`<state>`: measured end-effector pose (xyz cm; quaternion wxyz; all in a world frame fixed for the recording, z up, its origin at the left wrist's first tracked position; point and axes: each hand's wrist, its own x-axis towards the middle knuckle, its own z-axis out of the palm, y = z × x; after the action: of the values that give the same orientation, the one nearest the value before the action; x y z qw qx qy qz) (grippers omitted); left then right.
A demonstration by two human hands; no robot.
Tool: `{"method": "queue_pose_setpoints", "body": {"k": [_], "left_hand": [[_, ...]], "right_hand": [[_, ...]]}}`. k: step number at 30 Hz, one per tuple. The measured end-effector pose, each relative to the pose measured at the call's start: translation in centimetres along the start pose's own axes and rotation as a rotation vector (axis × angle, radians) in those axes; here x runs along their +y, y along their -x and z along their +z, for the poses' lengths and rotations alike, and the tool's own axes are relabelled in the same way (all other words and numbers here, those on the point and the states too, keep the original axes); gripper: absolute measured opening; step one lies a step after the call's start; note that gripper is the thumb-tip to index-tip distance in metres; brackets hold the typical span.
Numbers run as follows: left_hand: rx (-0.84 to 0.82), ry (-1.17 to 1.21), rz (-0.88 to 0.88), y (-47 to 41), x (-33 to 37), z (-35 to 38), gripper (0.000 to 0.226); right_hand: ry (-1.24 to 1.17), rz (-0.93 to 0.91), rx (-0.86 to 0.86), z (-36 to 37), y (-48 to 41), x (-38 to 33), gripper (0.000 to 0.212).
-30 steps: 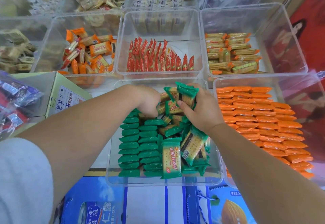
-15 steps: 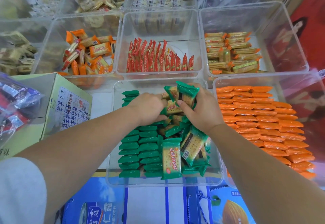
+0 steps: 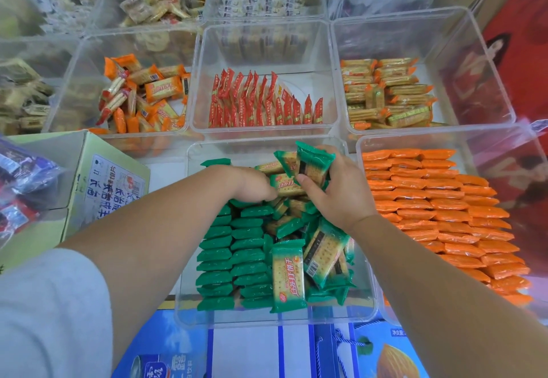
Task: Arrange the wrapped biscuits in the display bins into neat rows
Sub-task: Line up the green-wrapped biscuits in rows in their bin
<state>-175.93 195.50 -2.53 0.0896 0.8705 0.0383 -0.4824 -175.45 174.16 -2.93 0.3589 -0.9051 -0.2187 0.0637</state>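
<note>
A clear bin (image 3: 189, 312) near me holds green wrapped biscuits. Two neat rows of them (image 3: 231, 247) stand on edge on its left side, and a loose pile (image 3: 323, 256) lies on the right. My right hand (image 3: 341, 196) grips a small bunch of green packets (image 3: 312, 162) raised at the bin's far side. My left hand (image 3: 252, 183) is knuckles up at the far end of the rows. Its fingers curl down onto green packets (image 3: 286, 186) beside the right hand, and the fingertips are hidden.
Orange packets (image 3: 439, 208) fill the bin to the right in tidy rows. Behind are bins of red packets (image 3: 261, 105), jumbled orange packets (image 3: 145, 96) and tan packets (image 3: 388, 93). A cardboard box (image 3: 109, 182) stands at left. Blue cartons (image 3: 243, 354) lie below.
My left hand has slid a little right and toward me along the far end of the rows, uncovering green packets at the back left. The right hand has kept its bunch nearly still.
</note>
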Motion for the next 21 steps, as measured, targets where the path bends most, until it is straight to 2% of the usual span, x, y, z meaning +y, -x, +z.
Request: {"method": "queue_pose_setpoints", "body": {"k": [1, 5, 14, 19, 20, 21], "left_hand": [[-0.042, 0.008, -0.018, -0.1, 0.1, -0.2, 0.025], [-0.139, 0.1, -0.035, -0.6, 0.4, -0.7, 0.024], [-0.051, 0.227, -0.06, -2.3, 0.0, -0.1, 0.009], [-0.006, 0.437, -0.03, -2.1, -0.1, -0.1, 0.006], [-0.004, 0.475, -0.016, -2.0, -0.1, -0.2, 0.008], [0.001, 0.524, -0.004, -1.9, -0.2, -0.2, 0.024]], "right_hand": [[-0.002, 0.0, 0.001, 0.0, 0.0, 0.0, 0.05], [-0.006, -0.005, 0.001, 0.0, -0.1, 0.0, 0.05], [0.001, -0.005, -0.01, 0.0, -0.1, 0.1, 0.049], [0.011, -0.001, -0.013, 0.1, -0.1, 0.2, 0.05], [0.012, -0.001, -0.013, 0.1, -0.1, 0.2, 0.05], [0.013, 0.0, -0.014, 0.1, -0.1, 0.2, 0.05]]}}
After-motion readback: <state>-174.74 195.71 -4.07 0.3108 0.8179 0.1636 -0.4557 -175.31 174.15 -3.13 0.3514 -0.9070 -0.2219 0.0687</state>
